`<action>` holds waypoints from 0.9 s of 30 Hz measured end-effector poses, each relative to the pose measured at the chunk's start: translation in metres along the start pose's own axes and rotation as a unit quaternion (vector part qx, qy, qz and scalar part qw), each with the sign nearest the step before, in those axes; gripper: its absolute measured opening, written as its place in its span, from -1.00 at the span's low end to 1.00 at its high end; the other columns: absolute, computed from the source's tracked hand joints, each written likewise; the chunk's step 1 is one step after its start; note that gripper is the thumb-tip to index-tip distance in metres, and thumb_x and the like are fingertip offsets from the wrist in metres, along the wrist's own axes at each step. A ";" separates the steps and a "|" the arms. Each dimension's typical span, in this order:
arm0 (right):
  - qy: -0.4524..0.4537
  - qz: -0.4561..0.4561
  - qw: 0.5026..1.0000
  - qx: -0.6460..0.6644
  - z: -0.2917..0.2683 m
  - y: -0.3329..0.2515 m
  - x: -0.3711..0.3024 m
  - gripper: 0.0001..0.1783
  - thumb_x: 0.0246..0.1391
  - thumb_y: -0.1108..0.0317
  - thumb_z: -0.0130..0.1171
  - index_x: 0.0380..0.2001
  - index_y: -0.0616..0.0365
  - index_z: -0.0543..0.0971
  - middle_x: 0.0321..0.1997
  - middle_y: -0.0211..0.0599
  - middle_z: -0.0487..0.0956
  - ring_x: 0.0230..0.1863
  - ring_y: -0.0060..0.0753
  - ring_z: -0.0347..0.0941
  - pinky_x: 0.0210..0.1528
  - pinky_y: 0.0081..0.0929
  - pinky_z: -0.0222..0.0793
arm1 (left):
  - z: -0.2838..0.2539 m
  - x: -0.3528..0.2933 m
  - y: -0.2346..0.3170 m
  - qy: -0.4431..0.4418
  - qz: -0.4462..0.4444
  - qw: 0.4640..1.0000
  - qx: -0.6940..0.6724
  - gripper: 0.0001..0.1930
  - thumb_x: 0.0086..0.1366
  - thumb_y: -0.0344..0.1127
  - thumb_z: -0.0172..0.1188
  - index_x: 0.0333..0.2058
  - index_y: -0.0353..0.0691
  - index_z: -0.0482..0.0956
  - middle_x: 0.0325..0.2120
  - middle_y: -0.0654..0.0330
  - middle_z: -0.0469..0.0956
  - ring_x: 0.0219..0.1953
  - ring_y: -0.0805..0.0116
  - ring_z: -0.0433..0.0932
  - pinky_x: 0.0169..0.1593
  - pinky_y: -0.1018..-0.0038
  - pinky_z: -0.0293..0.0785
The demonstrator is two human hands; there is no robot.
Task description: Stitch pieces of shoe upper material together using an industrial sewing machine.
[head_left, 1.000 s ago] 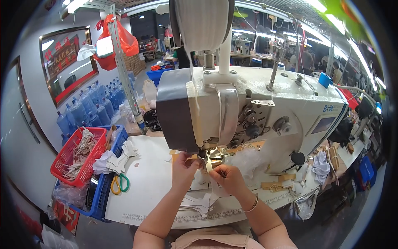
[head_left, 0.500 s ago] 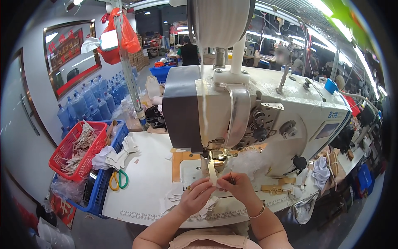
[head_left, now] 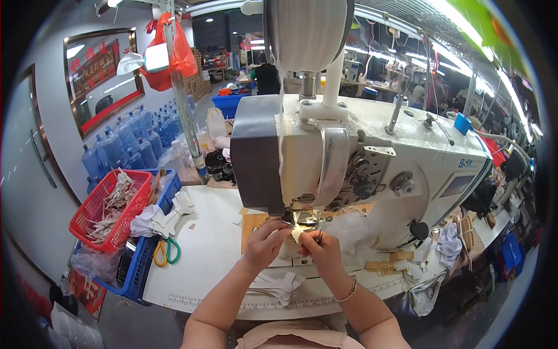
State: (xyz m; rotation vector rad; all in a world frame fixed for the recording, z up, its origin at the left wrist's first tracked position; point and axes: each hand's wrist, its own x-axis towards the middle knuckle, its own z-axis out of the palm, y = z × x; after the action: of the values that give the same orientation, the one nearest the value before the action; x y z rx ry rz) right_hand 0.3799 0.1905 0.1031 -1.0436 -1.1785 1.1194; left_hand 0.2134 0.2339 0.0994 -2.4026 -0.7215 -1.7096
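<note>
Several white pieces (head_left: 280, 286) lie near the hands (head_left: 261, 247) (head_left: 323, 251), before the sewing machine (head_left: 375, 129).

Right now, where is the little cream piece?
In the head view's lower middle, the cream piece is between the left hand and right hand, close to the sewing machine.

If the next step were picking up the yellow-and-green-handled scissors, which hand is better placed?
Probably the left hand: it is nearer the scissors, which lie to its left on the white table. The right hand is farther away, pinching the pale piece.
</note>
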 end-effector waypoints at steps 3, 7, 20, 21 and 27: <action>0.016 0.000 0.999 0.043 0.014 0.001 -0.004 -0.77 0.12 0.28 0.14 -0.48 0.24 0.56 -0.62 -0.42 0.54 -0.57 -0.72 0.42 -0.52 -0.72 0.33 | 0.004 0.002 -0.005 0.020 -0.029 0.999 0.010 -0.78 -0.04 -0.57 0.22 -0.36 -0.18 0.59 -0.35 0.19 0.53 -0.25 0.15 0.55 -0.26 0.40 0.51; -0.147 0.008 0.988 -0.053 0.012 0.007 -0.013 -0.78 0.12 0.31 0.14 -0.43 0.28 0.58 -0.60 -0.40 0.55 -0.58 -0.70 0.40 -0.52 -0.71 0.33 | 0.003 0.000 -0.004 0.056 0.046 0.993 0.090 -0.80 -0.05 -0.53 0.24 -0.40 -0.12 0.61 -0.35 0.24 0.54 -0.23 0.18 0.54 -0.23 0.43 0.50; -0.178 0.130 0.973 -0.067 -0.022 0.035 -0.040 -0.82 0.10 0.33 0.15 -0.35 0.23 0.61 -0.52 -0.42 0.58 -0.54 -0.70 0.37 -0.45 -0.70 0.31 | 0.016 0.000 -0.021 0.050 -0.009 0.997 0.054 -0.82 -0.12 -0.52 0.27 -0.48 -0.14 0.54 -0.39 0.27 0.54 -0.30 0.23 0.50 -0.31 0.43 0.45; -0.174 0.141 0.973 -0.062 -0.024 0.038 -0.042 -0.82 0.11 0.33 0.15 -0.34 0.23 0.61 -0.51 -0.42 0.58 -0.54 -0.70 0.37 -0.44 -0.70 0.31 | 0.016 -0.003 -0.023 0.044 -0.036 0.998 0.042 -0.83 -0.08 -0.54 0.25 -0.46 -0.15 0.54 -0.39 0.26 0.54 -0.30 0.26 0.51 -0.31 0.44 0.45; -0.082 0.133 0.985 -0.078 -0.043 0.057 -0.046 -0.83 0.09 0.34 0.16 -0.35 0.21 0.62 -0.50 -0.45 0.58 -0.52 -0.70 0.39 -0.44 -0.70 0.31 | 0.020 0.023 -0.045 -0.002 -0.529 0.744 -0.408 -0.66 0.27 -0.11 0.04 -0.07 -0.18 0.40 -0.23 0.24 0.47 -0.21 0.46 0.47 -0.22 0.44 0.44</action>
State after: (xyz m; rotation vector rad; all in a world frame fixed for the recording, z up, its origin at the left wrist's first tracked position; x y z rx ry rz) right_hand 0.4154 0.1522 0.0362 -1.2762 -1.3009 1.3588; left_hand 0.2167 0.2882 0.1054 -2.6133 -1.9642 -2.9172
